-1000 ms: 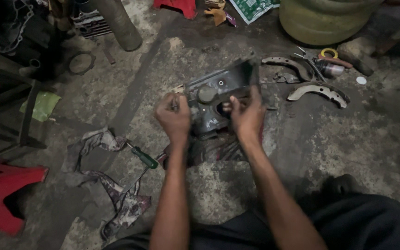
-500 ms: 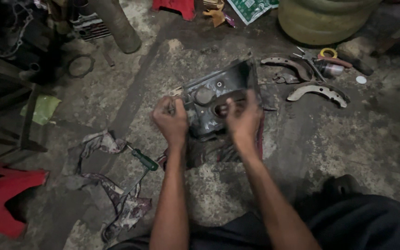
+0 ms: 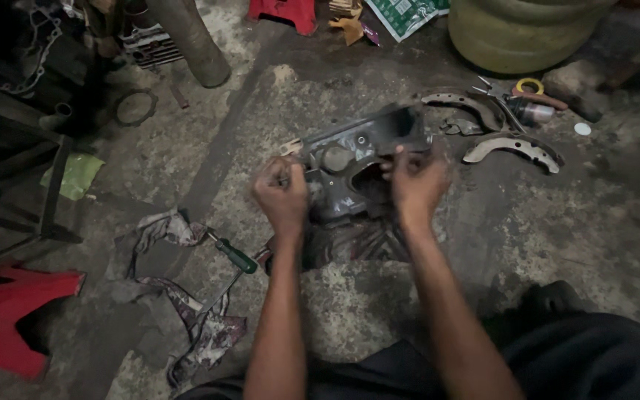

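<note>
Left arm: bare forearm rising from the lower edge of the view, nearly straight up the frame, wrist slightly bent. Left hand (image 3: 281,196): back toward the camera, fingers curled inward in a loose fist, knuckles uppermost, thumb side turned toward the right hand.

Right arm: bare forearm entering from the lower right, angled up and leftward, wrist straight. Right hand (image 3: 416,181): back toward the camera, fingers bent and pressed forward, fingertips (image 3: 398,153) pointing up and away from the body, thumb tucked out of sight.

The two hands sit level with each other, near but apart.
</note>
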